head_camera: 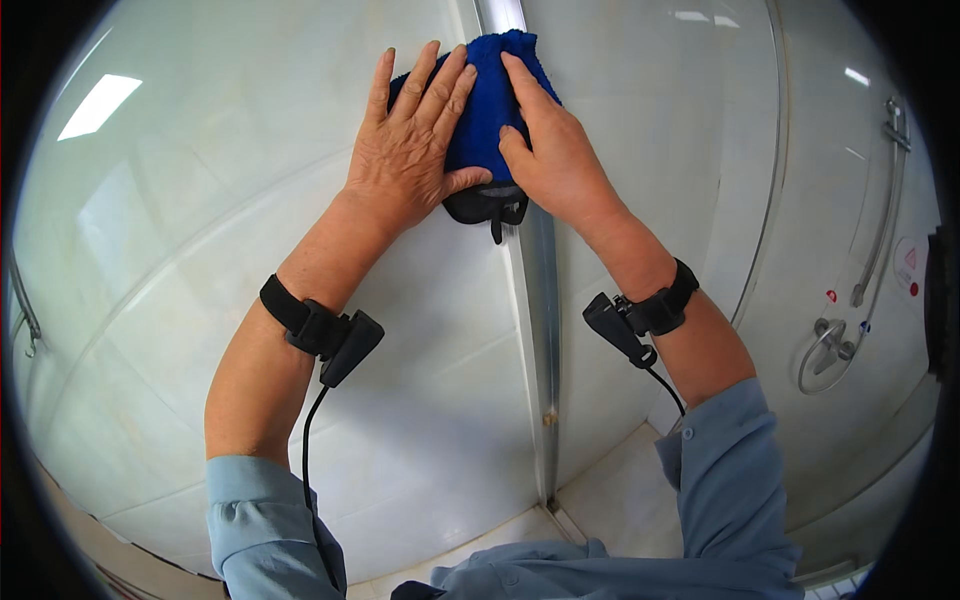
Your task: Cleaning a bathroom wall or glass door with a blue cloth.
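A blue fabric cleaning mitt or cloth [484, 112] with a black cuff [480, 206] and a small hanging loop lies over the upright metal profile [541, 315] of a glass shower partition. My left hand [412, 135] holds it flat against the surface from the left, fingers spread and thumb near the cuff. From the right, my right hand [555, 142] grips it, with index finger and thumb on the blue fabric. The other right fingers are mostly hidden. Part of the profile shows above the fabric.
Pale glossy wall panels [420, 390] stand on both sides of the profile. At the right are a shower rail [885, 202] and a mixer tap with hose [829, 345]. A hook [30, 322] is at far left. Black strapped devices [330, 334] with cables sit on both forearms.
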### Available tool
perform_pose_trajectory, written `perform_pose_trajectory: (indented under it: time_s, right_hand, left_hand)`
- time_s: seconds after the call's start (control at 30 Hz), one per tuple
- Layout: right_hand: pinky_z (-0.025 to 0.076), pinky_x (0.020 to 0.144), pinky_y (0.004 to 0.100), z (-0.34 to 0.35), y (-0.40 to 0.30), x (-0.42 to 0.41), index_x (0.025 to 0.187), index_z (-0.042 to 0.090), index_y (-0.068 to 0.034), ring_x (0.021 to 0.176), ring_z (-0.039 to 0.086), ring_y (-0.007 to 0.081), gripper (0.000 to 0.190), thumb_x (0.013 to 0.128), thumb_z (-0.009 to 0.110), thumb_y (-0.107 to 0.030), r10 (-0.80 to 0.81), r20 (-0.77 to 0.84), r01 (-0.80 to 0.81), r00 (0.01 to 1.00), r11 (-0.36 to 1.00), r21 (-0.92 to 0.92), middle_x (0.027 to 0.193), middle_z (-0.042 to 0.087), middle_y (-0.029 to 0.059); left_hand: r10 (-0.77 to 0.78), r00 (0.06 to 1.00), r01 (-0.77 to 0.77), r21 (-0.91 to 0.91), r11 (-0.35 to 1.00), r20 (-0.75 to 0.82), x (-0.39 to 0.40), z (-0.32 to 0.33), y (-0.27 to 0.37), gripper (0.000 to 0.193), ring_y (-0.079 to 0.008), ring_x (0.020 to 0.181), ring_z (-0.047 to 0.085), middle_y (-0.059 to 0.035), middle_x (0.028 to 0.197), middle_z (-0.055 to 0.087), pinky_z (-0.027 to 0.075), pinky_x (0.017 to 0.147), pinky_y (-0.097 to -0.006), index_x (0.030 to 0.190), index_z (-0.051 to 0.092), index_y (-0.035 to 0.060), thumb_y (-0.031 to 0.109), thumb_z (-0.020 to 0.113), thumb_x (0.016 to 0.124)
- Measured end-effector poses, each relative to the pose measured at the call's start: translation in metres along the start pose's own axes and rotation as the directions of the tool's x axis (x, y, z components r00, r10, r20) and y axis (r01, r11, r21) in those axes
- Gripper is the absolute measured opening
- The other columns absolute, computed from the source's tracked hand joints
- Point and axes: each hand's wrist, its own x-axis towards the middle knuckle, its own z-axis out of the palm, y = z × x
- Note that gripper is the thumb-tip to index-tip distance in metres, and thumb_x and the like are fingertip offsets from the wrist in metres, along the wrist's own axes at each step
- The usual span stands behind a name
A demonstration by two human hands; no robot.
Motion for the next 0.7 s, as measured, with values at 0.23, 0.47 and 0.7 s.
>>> perform_pose_trajectory:
  time_s: [0.23,0.47,0.7]
  right_hand:
    - [0.042,0.112,0.0458,0.008,0.0,-0.042,0.155,0.031,0.001,0.131,0.053,0.0449,0.069,0.091,0.055,-0.009,-0.052,-0.056,0.048,0.997,0.996,-0.072,0.143,0.052,0.0322]
    - [0.046,0.106,0.047,0.016,0.014,-0.077,0.154,0.032,0.002,0.125,0.057,0.0473,0.071,0.088,0.055,-0.013,-0.085,-0.063,0.079,0.994,0.993,-0.09,0.141,0.053,0.0325]
    - [0.031,0.119,0.0513,0.031,0.053,-0.085,0.151,0.035,0.005,0.144,0.038,0.0429,0.073,0.089,0.065,-0.016,-0.154,-0.056,0.152,0.986,0.988,-0.036,0.157,0.034,0.0298]
  left_hand:
    - [0.022,1.0,-0.022,0.036,0.999,-0.008,-0.032,-0.005,0.027,0.108,-0.0275,0.155,0.019,-0.0074,0.163,0.033,0.0,0.128,-0.0551,0.158,0.031,0.0069,0.079,0.052,0.08]
    - [0.033,0.998,-0.028,0.099,0.995,-0.051,-0.061,0.012,0.054,0.105,-0.028,0.155,0.02,-0.0066,0.165,0.03,0.002,0.127,-0.0558,0.158,0.031,0.0083,0.079,0.049,0.083]
    - [0.069,0.988,-0.051,0.129,0.99,-0.138,-0.069,0.023,0.077,0.092,-0.0275,0.154,0.025,-0.0072,0.163,0.035,0.005,0.127,-0.0567,0.156,0.036,0.0083,0.066,0.059,0.088]
